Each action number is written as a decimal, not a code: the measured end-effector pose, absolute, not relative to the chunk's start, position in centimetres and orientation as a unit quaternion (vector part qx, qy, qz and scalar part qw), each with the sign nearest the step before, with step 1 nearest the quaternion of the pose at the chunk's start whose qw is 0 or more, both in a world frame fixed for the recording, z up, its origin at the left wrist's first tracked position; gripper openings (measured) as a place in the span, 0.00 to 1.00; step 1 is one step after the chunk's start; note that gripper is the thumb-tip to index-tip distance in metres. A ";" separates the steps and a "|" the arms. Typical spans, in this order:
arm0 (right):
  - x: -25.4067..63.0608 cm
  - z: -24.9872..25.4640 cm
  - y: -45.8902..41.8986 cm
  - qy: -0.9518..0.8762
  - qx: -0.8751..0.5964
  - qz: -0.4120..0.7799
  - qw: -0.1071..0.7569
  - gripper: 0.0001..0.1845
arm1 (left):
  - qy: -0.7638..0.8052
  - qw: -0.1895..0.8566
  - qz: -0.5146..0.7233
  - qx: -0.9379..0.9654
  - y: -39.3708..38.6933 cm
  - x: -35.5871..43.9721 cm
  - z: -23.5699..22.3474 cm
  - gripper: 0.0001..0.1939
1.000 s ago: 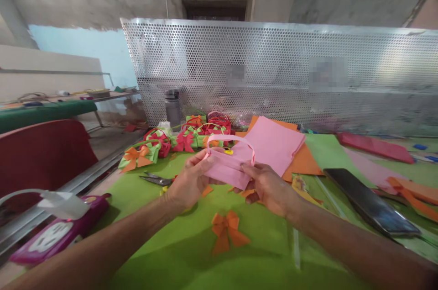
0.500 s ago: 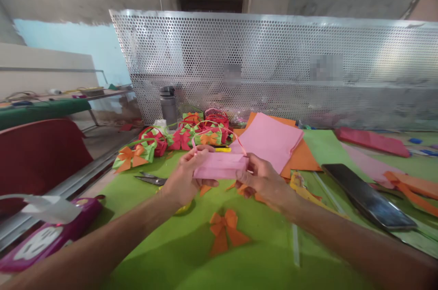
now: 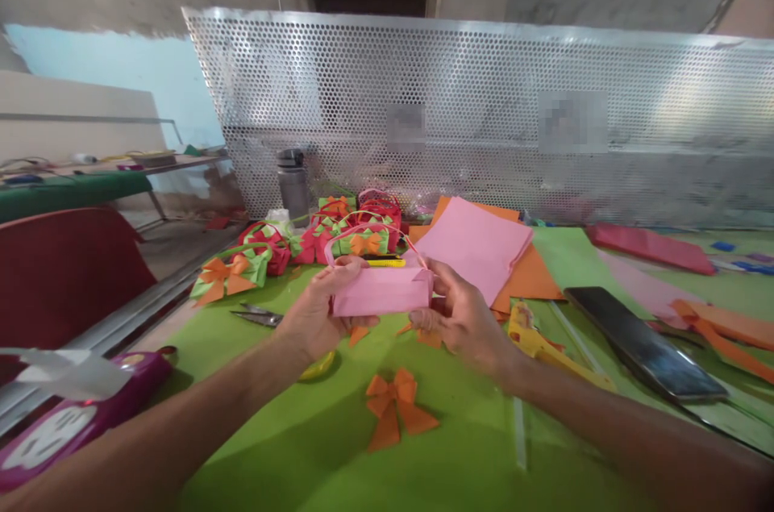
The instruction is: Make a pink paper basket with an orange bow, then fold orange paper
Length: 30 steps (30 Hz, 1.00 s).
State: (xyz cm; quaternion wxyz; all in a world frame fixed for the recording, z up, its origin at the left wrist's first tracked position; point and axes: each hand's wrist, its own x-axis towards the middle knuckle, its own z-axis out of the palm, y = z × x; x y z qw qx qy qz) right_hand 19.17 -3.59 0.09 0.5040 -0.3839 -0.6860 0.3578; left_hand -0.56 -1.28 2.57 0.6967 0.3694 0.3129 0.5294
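Observation:
Between my two hands is a small pink paper bag (image 3: 382, 292) with a thin looped handle, held above the green tabletop. My left hand (image 3: 320, 306) grips its left end, thumb on the near face. At the right end, my right hand (image 3: 456, 310) holds the bag's edge with fingers and thumb. Below it on the table lies an orange paper bow (image 3: 399, 409). Scissors with a yellow handle (image 3: 318, 367) lie partly behind my left forearm. Past the bag, a yellow box cutter (image 3: 385, 261) is partly covered. A yellow glue gun (image 3: 553, 348) rests beside my right wrist.
Finished paper bags with bows (image 3: 230, 274) cluster at the back left, near a grey bottle (image 3: 293, 183). Pink sheets (image 3: 477, 246) lie on orange paper. A phone (image 3: 644, 343) is at right, a purple power strip (image 3: 90, 415) at left. A perforated metal panel (image 3: 363, 77) stands behind.
The whole view has shifted slightly. Both hands still hold the pink bag, which has tilted a little, and its handle leans more to the left.

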 end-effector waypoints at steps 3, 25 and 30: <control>19.2 -0.1 -3.5 -0.690 -0.384 0.340 0.510 0.39 | 0.307 0.691 0.535 0.377 -1.3 -0.5 2.6 0.07; 19.7 1.4 -4.0 -0.814 -0.341 -0.141 0.447 0.04 | 0.284 0.669 0.497 0.474 -2.3 0.5 0.6 0.14; 19.7 1.4 -4.0 -0.819 -0.329 -0.165 0.441 0.05 | 0.287 0.670 0.489 0.479 -2.7 0.7 0.5 0.15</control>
